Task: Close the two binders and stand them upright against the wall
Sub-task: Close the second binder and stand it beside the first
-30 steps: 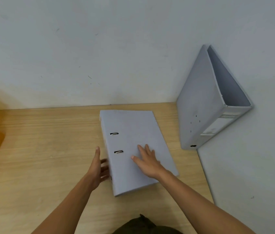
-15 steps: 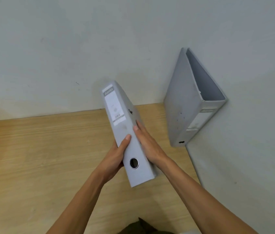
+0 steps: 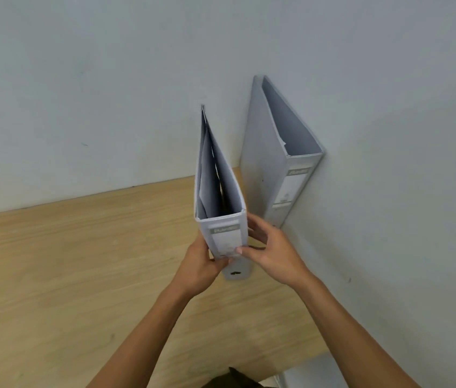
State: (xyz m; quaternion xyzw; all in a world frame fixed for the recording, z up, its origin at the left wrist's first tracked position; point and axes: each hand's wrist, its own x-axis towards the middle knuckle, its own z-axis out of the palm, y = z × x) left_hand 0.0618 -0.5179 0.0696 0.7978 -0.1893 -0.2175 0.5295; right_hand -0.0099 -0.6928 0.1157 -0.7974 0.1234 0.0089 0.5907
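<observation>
We saw a light wooden tabletop (image 3: 67, 261) with a visible grain, set into a corner. A plain pale grey-white back wall (image 3: 95, 79) rose behind it, and a matching side wall (image 3: 403, 191) met its right edge. Soft, even light fell across both.

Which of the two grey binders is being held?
The left binder, gripped at its spine by the left hand and right hand. The right binder stands untouched in the corner against the wall.

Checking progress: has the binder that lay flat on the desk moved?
Yes. The held binder, in both hands, now stands upright with its spine toward the camera, closer to the binder at the right wall.
</observation>
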